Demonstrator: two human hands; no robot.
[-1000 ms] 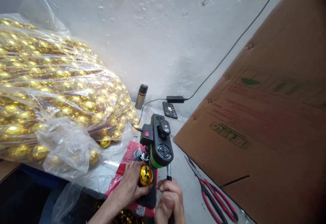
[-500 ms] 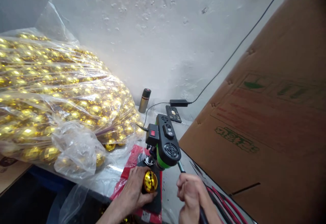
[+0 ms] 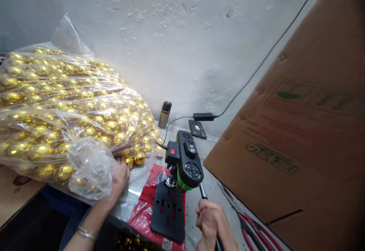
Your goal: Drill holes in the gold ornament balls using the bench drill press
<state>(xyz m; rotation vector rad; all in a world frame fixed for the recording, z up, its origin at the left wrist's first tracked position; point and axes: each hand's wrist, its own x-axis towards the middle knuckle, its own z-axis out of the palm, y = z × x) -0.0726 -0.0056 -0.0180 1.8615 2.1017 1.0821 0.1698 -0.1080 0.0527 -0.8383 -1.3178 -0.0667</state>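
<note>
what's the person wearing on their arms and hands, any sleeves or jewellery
Both hands are bare, with no gloves. The left hand has a thin silver-coloured bracelet of a couple of strands at the wrist, and the forearm shows no sleeve. The right hand shows no ring or band; its wrist is cut off by the picture's edge.

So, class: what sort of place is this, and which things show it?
Probably a small craft workshop: a mini bench drill on the worktable, a huge bag of gold baubles and a flattened cardboard box.
</note>
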